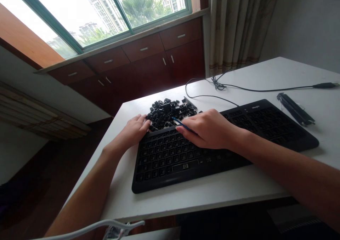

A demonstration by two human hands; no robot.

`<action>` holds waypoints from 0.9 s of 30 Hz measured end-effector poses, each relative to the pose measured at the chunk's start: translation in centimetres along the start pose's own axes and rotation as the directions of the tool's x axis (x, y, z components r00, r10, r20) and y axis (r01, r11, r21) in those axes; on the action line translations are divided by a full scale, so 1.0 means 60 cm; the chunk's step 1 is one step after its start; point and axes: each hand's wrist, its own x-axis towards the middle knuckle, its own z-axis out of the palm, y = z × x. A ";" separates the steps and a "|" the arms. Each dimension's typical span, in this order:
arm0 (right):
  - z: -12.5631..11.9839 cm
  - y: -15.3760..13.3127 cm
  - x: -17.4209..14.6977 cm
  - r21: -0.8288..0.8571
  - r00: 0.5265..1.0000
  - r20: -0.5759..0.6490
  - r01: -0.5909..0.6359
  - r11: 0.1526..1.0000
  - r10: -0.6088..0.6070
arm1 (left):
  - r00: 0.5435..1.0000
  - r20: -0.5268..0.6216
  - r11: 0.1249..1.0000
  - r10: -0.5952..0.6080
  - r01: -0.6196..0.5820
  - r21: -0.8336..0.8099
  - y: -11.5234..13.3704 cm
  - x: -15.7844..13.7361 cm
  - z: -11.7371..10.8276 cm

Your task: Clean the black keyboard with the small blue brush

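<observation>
A black keyboard (164,158) with its keycaps off lies at a slant on the white table, its bare key sockets showing. Behind its left half is a heap of loose black keycaps (166,110). My left hand (135,128) rests at the left edge of that heap, by the keyboard's back left corner, fingers stretched out. Over the middle of the keyboard, my right hand (209,128) grips a thin blue stick-like tool (183,124). The tool's tip points left toward the keycaps; its other end is hidden in my fingers.
A black cable (260,90) runs from the keyboard's back across the white table (294,73). Right of the keyboard lies a long black plastic piece (296,109). Wooden cabinets (148,66) stand beyond the table under a window. A white curved frame (106,224) shows at the bottom.
</observation>
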 end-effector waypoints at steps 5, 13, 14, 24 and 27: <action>0.000 0.001 0.001 0.008 1.000 0.002 0.002 1.000 -0.002 | 1.000 -0.017 1.000 0.024 -0.024 -0.003 -0.003 0.000 0.002; -0.001 0.001 0.001 0.004 0.999 0.031 0.015 1.000 -0.015 | 0.999 -0.027 0.999 0.044 -0.044 0.004 -0.013 0.001 0.010; -0.001 0.001 0.001 0.005 0.999 0.031 0.017 1.000 -0.017 | 0.999 -0.033 0.999 0.044 -0.044 0.001 -0.013 0.002 0.010; 0.000 0.002 0.000 0.015 0.999 0.021 0.025 1.000 -0.025 | 0.999 -0.009 0.999 -0.045 0.045 -0.016 0.005 0.001 -0.003; 0.000 0.002 0.000 0.009 0.999 0.021 0.024 1.000 -0.024 | 0.999 -0.007 0.999 -0.033 0.033 -0.033 0.004 0.000 -0.003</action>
